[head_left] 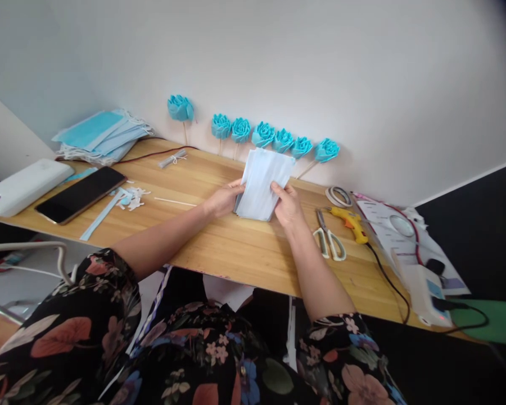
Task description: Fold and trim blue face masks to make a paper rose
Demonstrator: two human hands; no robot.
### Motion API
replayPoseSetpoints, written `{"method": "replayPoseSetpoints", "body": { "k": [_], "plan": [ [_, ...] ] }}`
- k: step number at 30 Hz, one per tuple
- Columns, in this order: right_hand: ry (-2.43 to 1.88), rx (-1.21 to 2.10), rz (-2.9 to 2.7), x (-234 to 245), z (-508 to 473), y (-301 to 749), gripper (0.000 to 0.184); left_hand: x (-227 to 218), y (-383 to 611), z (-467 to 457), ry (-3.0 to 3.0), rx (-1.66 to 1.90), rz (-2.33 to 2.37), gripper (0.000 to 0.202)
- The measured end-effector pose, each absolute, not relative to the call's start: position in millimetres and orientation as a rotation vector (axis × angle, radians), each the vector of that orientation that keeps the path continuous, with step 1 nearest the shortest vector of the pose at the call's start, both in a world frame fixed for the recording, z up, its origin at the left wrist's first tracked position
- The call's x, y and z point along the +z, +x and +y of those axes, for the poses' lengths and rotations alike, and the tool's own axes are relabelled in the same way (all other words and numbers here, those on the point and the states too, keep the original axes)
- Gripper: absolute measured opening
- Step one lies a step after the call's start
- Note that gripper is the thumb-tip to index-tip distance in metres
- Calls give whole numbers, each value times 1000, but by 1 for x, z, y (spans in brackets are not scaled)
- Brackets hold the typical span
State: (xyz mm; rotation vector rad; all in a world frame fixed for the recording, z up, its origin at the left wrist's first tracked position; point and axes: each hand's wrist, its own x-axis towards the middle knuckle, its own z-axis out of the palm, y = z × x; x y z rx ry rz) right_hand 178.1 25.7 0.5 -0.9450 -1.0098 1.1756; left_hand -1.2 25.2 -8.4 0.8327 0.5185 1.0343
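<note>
The stack of pale blue sheets (263, 185) is between the two hands, tilted up with its broad face toward the wearer and its top edge leaning away. The left hand (226, 199) is closed on its left edge, thumb over the front and fingers mostly hidden behind. The right hand (289, 205) pinches the right side, thumb pressed flat on the front face; its other fingers go behind the stack, so how they lie there cannot be told.

Just left of the left hand, a thin stick (175, 201) lies on the desk (231, 250), one end near the wrist. Directly beyond the hands, blue flowers on sticks (263, 135) lean against the wall, the nearest ones just behind the stack's top edge. Near the right hand, on its outer side, lie scissors (328, 236), with a yellow glue gun (352, 224) just past them and tape rolls (338, 197) farther from the wearer.

Well out to the left of the left hand come white scraps (130, 198), a blue strip (101, 216), a dark phone (81, 194) and a white power bank (25, 185); beyond these, away from the wearer, sits a pile of face masks (103, 132).
</note>
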Motion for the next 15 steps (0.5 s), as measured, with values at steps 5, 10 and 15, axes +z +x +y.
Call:
{"method": "replayPoseSetpoints", "body": {
  "k": [5,10,15],
  "plan": [
    [-964,1180,-981,-4,29,178,43,-9,-1,26,844,1028,512,24],
    [-945,1045,-1021,1,25,177,45,-6,-1,24,898,1058,467,37],
    [-840,823,-1148,16,14,172,60,-5,0,22,1202,1207,567,45]
  ]
}}
